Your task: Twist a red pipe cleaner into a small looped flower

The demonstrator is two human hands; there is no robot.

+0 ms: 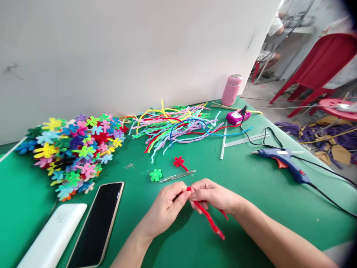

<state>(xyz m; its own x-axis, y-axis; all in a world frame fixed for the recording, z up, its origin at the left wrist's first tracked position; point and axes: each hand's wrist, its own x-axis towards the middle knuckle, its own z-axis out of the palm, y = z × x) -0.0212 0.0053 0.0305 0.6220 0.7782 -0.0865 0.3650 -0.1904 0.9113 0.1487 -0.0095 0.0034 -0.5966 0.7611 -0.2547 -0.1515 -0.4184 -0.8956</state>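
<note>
Left grip and right grip pinch a red strand well inside the tabletop's right edge.

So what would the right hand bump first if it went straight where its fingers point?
The right hand would probably meet the left hand first, as both pinch the fuzzy red strand, though depth is unclear.

Red fuzzy pipe cleaner, bent, small nub up top, pinched btwn L hand & R hand; 2 loose tails, longer one slanting down-R, shorter beside it. Pos: wearer's side of red flower, slightly R.
</note>
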